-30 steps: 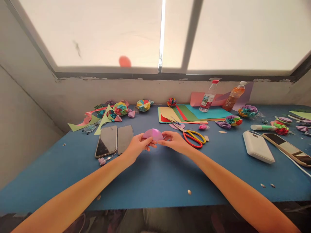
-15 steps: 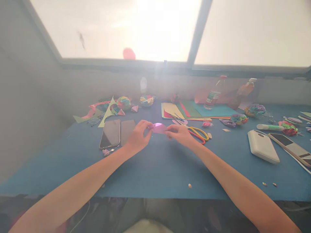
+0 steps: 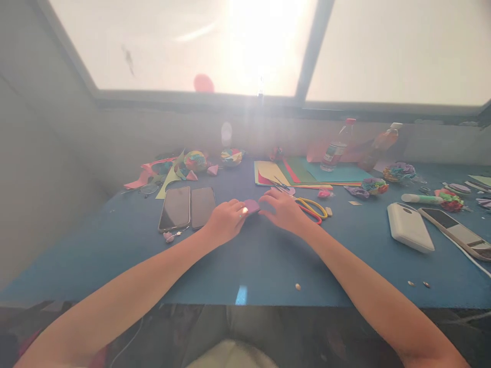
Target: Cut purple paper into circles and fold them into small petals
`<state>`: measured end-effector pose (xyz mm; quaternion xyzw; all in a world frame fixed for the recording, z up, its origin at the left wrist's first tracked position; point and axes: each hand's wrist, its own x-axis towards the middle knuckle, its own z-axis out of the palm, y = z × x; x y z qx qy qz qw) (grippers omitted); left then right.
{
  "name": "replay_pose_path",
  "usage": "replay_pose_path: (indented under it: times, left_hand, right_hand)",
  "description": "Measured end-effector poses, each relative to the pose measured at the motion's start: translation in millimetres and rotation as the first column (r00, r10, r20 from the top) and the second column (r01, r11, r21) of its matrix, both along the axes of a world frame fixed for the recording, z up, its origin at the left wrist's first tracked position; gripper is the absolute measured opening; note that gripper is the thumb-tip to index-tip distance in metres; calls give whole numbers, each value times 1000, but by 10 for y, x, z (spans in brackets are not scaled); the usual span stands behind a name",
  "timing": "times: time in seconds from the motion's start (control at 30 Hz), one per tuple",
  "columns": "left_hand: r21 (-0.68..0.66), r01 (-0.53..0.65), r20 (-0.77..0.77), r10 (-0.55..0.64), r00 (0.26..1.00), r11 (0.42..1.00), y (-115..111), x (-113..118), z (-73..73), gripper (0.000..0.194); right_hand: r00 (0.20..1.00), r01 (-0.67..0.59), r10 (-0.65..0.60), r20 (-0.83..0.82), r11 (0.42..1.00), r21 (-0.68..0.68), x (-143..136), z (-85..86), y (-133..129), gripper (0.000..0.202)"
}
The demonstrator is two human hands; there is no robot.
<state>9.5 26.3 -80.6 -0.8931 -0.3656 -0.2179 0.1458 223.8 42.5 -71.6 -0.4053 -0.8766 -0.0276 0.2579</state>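
Two bare hands meet over a blue table (image 3: pixel 268 268); a pair of scissors (image 3: pixel 315 202) with red and yellow handles lies beside the right hand (image 3: pixel 284 211), partly covered by it. The purple paper (image 3: pixel 252 206), small and rounded along its top edge, is left of the scissors, between the two hands. The left hand (image 3: pixel 226 222), farther left of the scissors, pinches the paper's left end between closed fingers. The right hand's fingers are curved, with a gap between thumb and forefinger, just beside the paper's right end; whether they touch it, I cannot tell.

Well left of the scissors, past the left hand, two dark phones (image 3: pixel 174 208) lie side by side. An eraser (image 3: pixel 329 211) sits just right of the scissors' handles. Behind the scissors are stacked coloured sheets (image 3: pixel 351 175) and a red-capped bottle (image 3: pixel 333 155). Well to their right lie a glue stick (image 3: pixel 420 198) and a white power bank (image 3: pixel 410 227). Glare hazes the wall behind.
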Motion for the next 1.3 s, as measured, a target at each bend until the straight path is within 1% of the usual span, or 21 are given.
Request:
replay_pose_path:
  times: [0.07, 0.13, 0.2, 0.3, 0.43, 0.57, 0.67, 0.77, 0.83, 0.9, 1.0, 1.17, 1.3]
  left_hand:
    - [-48, -2, -6, 1, 1000, 999, 1, 4, -9, 28]
    - [-76, 3, -8, -3, 1000, 997, 7, 1, -14, 29]
    - [-109, 17, -5, -17, 1000, 994, 13, -5, -20, 30]
    - [-182, 27, -12, -29, 999, 983, 14, -8, -33, 29]
    - [-279, -1, -38, -10, 999, 960, -13, -1, -29, 30]
    - [-329, -31, -38, 19, 999, 944, -50, 8, 4, 31]
    - [-338, -20, -34, 9, 999, 941, -60, 15, 14, 32]
    - [-338, -27, -19, 21, 1000, 941, -57, 22, 2, 33]
    - [-339, -29, -29, 20, 999, 940, -56, 25, -8, 34]
    - [-327, -9, -59, -11, 998, 945, -60, 27, -11, 35]
    - [-291, 6, -112, -41, 993, 957, -74, 34, -3, 35]
    - [-271, -19, -147, -21, 989, 962, -89, 54, 6, 36]
    - [-261, -31, -149, -8, 989, 965, -86, 60, -28, 36]
  right_hand:
    - [996, -44, 48, 69, 997, -58, -34, 33, -62, 14]
    - [987, -69, 86, 134, 990, -127, -65, 63, -118, 13]
    - [979, -69, 100, 178, 982, -175, -80, 82, -150, 14]
    - [973, -43, 89, 215, 977, -208, -75, 90, -156, 18]
    - [972, -39, 94, 215, 968, -247, -47, 81, -133, 19]
    - [985, -75, 116, 130, 955, -287, -17, 41, -80, 21]
    - [991, -116, 132, 31, 946, -302, -8, -23, -19, 22]
    - [995, -95, 94, -19, 945, -312, -24, -88, 30, 19]
    - [998, -55, 50, -23, 939, -338, -45, -118, 47, 17]
    - [999, -24, 14, -30, 930, -366, -66, -139, 58, 14]
    - [999, -12, -5, -44, 929, -371, -88, -164, 74, 6]
    - [999, -5, -9, -38, 934, -357, -96, -202, 104, 5]
    - [998, 14, -33, -47, 936, -351, -108, -219, 108, 6]
